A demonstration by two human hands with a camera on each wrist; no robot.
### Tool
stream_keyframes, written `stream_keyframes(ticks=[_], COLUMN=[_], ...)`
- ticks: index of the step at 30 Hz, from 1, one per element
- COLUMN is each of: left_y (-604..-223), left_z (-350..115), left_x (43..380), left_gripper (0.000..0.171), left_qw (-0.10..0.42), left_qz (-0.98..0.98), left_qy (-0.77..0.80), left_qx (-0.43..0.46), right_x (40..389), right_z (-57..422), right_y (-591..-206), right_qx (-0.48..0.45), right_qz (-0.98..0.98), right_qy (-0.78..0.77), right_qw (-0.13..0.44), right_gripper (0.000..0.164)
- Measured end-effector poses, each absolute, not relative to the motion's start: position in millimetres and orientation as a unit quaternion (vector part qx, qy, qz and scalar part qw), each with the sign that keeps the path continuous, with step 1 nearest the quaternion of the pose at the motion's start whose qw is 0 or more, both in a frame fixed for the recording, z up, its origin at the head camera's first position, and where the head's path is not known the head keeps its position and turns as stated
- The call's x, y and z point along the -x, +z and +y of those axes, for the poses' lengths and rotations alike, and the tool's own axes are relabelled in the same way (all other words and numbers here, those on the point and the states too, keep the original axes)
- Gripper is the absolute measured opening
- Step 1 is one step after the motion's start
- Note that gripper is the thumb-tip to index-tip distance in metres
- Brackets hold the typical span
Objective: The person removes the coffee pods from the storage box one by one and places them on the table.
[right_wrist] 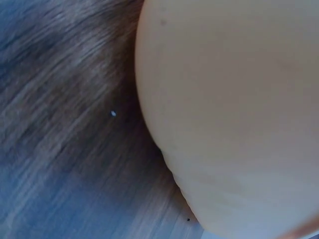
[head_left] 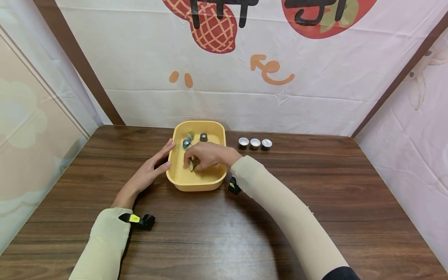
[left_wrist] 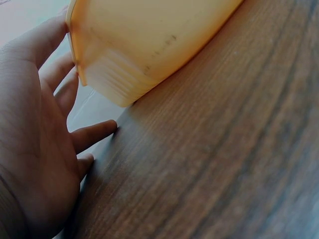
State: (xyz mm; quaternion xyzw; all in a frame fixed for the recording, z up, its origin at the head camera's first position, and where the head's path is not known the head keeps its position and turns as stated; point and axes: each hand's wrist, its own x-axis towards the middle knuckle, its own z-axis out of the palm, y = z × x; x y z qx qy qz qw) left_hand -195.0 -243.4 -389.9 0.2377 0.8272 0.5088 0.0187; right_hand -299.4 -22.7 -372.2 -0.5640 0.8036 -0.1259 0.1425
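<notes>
A yellow plastic bin (head_left: 197,187) stands on the table, with several small dark coffee capsules (head_left: 203,137) inside near its far end. My right hand (head_left: 207,154) reaches into the bin and pinches a green coffee capsule (head_left: 193,165) between thumb and fingers, tipped on its side. In the head view my left hand (head_left: 148,171) touches the bin's left rim with spread, fairly straight fingers. The left wrist view shows those fingers at the rim of the bin (left_wrist: 144,45). In the right wrist view the bin's outer wall (right_wrist: 234,109) hides the right hand.
Three coffee capsules (head_left: 255,143) stand in a row right of the bin, their silvery round faces up. The brown wooden table (head_left: 196,241) meets a printed white cloth wall (head_left: 224,105) just behind the bin. More cloth panels hang at both sides.
</notes>
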Motion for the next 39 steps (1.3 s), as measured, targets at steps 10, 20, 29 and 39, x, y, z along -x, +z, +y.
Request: stream_keyframes(ticks=[10, 20, 29, 39], left_y=[-389.9, -388.8, -414.0, -418.3], left_z=[-243.1, -242.0, -253.0, -254.5], left_x=[195.9, 194.2, 211.1, 212.1], left_gripper=[0.056, 0.056, 0.058, 0.059], left_qw=[0.016, 0.017, 0.007, 0.007], left_qz=[0.828, 0.830, 0.829, 0.829], left_qy=[0.506, 0.505, 0.504, 0.504], left_qx=[-0.241, -0.238, -0.244, -0.241], right_x=[298.3, 294.9, 298.4, 305.2], right_z=[-23.5, -18.9, 3.4, 41.1], right_y=[-371.0, -363.5, -351.9, -353.6], right_qx=[0.556, 0.572, 0.561, 0.512], right_qz=[0.811, 0.801, 0.800, 0.801], right_qy=[-0.117, -0.139, -0.206, -0.309], right_qw=[0.141, 0.113, 0.059, -0.011], right_gripper=[0.026, 0.021, 0.022, 0.022])
